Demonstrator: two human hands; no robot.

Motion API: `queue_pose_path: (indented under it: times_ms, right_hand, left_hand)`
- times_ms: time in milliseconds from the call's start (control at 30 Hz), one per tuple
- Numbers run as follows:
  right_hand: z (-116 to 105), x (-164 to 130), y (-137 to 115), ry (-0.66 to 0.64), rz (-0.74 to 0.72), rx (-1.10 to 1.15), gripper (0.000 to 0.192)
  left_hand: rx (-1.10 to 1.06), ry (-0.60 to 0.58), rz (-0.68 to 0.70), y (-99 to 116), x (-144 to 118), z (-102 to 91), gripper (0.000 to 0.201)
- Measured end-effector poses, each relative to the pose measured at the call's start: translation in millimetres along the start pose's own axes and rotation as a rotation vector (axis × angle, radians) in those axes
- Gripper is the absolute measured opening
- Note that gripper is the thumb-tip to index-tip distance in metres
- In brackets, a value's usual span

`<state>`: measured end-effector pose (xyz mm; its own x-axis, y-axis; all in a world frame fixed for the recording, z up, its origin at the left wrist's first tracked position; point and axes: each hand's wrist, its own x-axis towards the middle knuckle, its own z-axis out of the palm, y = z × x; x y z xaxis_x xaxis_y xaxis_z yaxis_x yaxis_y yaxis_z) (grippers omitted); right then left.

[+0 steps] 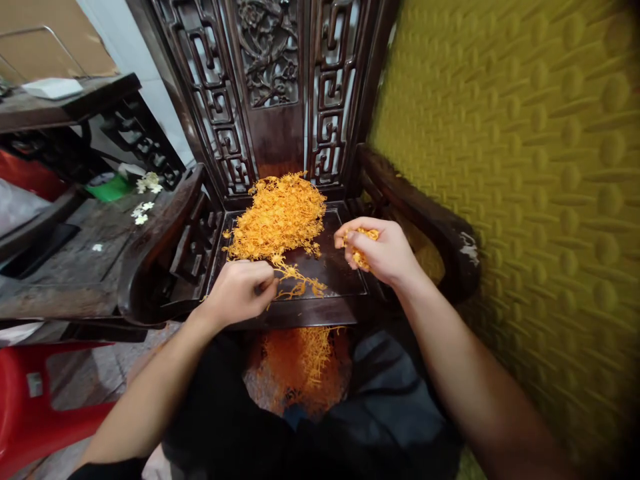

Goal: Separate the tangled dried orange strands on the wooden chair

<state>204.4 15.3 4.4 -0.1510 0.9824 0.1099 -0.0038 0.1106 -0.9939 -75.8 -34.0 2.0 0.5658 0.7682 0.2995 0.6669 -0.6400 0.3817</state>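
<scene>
From the head camera, we have a heap of orange strands (279,217) piled on the dark wooden seat (340,267) of a carved chair, toward its back. More of the same strands (305,363) lie lower down, between our knees (what holds them there is too blurred to tell).

To do this step well, we judge it best to tease out only a thin tuft at a time, drawing it toward the seat's front edge so the heap does not drag along or spill.

Our left hand (240,290) is closed to a pinch, fingertips (265,287) gripping a small trailing tuft (299,283) that lies just in front of the heap. Our right hand (383,253) hovers above the seat's right side, fingers curled nearly shut around a gathered bundle (363,247) of strands.
</scene>
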Motion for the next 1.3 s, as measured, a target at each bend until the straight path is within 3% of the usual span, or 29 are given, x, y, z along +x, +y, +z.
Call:
queue_pose_path:
  times_ms: [100, 233, 333, 400, 533, 600, 633, 767, 900, 1033, 1133, 1200, 1233, 1300]
  right_hand:
    - [6, -5, -1, -0.086, -0.003, -0.023, 0.033]
    - [27, -10, 2, -0.314, -0.017, -0.273, 0.045]
    - [48, -10, 5, -0.479, -0.103, -0.365, 0.029]
    - [53, -4, 5, -0.37, -0.14, -0.369, 0.026]
    - [21, 21, 1, 0.281, -0.11, -0.149, 0.038]
    - [-2, 30, 0, 0.432, -0.101, 0.033, 0.034]
    - [-10, 32, 1, 0.428, -0.07, 0.097, 0.033]
    - [-10, 15, 5, 0.182, 0.068, 0.096, 0.022]
    - [13, -6, 0, -0.15, 0.12, -0.067, 0.039]
    - [24, -11, -3, -0.463, 0.093, -0.327, 0.047]
    - [32, -12, 1, -0.612, 0.031, -0.351, 0.038]
    - [37, -11, 4, -0.589, 0.02, -0.312, 0.031]
    - [36, -9, 5, -0.512, 0.034, -0.277, 0.029]
    - [28, 0, 6, -0.217, 0.064, -0.136, 0.028]
  left_hand:
    - [0.028, -0.045, 0.006, -1, 0, 0.5, 0.028]
    - [0.048, -0.111, 0.078, 0, -1, 7.6, 0.022]
    - [0.053, -0.17, 0.142, 2, -1, 12.6, 0.02]
    - [0.037, -0.203, 0.146, 4, -1, 13.3, 0.021]
    - [-0.07, -0.21, 0.172, 5, -6, 10.2, 0.029]
    - [-0.101, -0.165, 0.177, 5, -8, 8.7, 0.029]
    - [-0.111, -0.133, 0.166, 4, -9, 8.1, 0.03]
    - [-0.153, -0.043, 0.091, 3, -6, 5.4, 0.036]
    - [-0.196, 0.005, 0.061, 4, -2, 4.2, 0.044]
    - [-0.197, 0.068, 0.072, 3, 1, 8.7, 0.047]
    - [-0.173, 0.107, 0.062, 3, 3, 13.1, 0.05]
    - [-0.149, 0.136, 0.065, 5, 4, 14.0, 0.051]
    - [-0.149, 0.15, 0.075, 6, 3, 13.6, 0.05]
    - [-0.188, 0.179, 0.109, 10, 0, 11.1, 0.049]
